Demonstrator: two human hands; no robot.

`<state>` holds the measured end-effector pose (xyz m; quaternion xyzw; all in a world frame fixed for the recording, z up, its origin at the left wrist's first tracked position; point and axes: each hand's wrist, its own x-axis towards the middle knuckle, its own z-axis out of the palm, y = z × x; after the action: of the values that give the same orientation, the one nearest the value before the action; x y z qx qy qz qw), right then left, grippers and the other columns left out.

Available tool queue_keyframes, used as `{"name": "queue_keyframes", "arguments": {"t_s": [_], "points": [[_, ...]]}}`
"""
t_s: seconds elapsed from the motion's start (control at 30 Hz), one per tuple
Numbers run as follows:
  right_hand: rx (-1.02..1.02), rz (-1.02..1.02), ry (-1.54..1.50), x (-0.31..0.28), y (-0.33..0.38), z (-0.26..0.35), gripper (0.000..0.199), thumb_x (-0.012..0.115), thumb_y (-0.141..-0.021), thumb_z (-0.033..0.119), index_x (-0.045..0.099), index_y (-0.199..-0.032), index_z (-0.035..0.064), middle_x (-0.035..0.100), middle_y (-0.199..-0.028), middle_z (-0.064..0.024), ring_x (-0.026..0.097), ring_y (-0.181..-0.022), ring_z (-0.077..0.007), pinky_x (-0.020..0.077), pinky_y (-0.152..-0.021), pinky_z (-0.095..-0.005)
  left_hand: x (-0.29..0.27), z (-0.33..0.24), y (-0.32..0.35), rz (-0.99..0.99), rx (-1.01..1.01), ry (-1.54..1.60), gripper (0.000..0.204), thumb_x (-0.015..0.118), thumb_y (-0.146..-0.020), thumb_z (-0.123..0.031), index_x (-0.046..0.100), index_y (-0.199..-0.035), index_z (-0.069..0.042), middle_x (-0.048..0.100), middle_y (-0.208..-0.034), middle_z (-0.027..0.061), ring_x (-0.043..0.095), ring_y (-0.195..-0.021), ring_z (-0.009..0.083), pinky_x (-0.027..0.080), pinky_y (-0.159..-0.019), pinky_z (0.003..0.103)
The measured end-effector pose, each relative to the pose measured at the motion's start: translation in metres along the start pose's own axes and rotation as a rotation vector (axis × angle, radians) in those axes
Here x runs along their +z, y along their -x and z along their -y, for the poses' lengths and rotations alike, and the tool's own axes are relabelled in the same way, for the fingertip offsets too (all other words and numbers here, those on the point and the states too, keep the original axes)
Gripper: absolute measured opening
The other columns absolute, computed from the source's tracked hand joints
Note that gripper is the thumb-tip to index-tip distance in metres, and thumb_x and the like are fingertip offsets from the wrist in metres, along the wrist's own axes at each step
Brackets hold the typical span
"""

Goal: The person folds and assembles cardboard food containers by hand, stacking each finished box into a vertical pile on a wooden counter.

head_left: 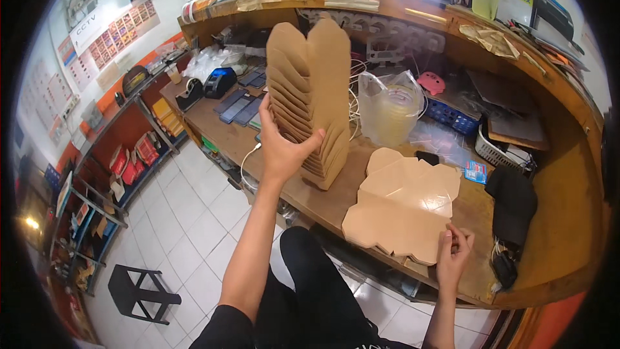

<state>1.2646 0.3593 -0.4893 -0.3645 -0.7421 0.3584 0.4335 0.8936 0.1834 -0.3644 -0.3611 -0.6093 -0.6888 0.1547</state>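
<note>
My left hand [287, 148] is wrapped round a tall stack of nested brown cardboard food boxes [329, 84], thumb on the near side and fingers behind. The stack stands upright at the desk's front edge, its layered flaps fanned toward the left. To its right, unfolded cardboard box blanks [400, 210] lie flat on the desk, the top one with a shiny inner face and crease lines. At their right edge my right hand [455, 252] is closed, finger and thumb pinching the border of the cardboard.
Behind the blanks stands a clear plastic bag [391, 106] with rolls of tape inside. Several phones [242, 106] and a tape dispenser [219, 83] sit at the back left. A black cap [513, 203] lies on the right. A black stool [142, 294] stands on the tiled floor.
</note>
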Motion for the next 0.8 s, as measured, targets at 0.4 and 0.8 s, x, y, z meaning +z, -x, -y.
{"name": "queue_keyframes", "arguments": {"t_s": [0.4,0.8], "points": [[-0.353,0.544,-0.268,0.163,0.013,0.138,0.056,0.070,-0.096,0.011,0.049,-0.145,-0.0050,0.054,-0.129,-0.0253,0.065,-0.111,-0.0393,0.0538,-0.095,-0.0469,-0.026,-0.002,0.012,0.228,-0.014,-0.047,0.112,0.091,-0.079,-0.014,0.016,-0.160,0.003,0.045,-0.151,0.0216,0.052,-0.137,0.0289,0.042,-0.117,0.041],[-0.248,0.558,-0.317,0.186,0.011,0.140,0.069,0.069,-0.096,0.011,0.036,-0.154,-0.0036,0.044,-0.137,-0.0301,0.060,-0.121,-0.0491,0.0519,-0.102,-0.0526,-0.028,-0.006,0.014,0.276,-0.041,-0.118,0.108,0.089,-0.083,-0.012,0.014,-0.159,0.006,0.045,-0.151,0.0217,0.049,-0.138,0.0277,0.042,-0.116,0.039]]}}
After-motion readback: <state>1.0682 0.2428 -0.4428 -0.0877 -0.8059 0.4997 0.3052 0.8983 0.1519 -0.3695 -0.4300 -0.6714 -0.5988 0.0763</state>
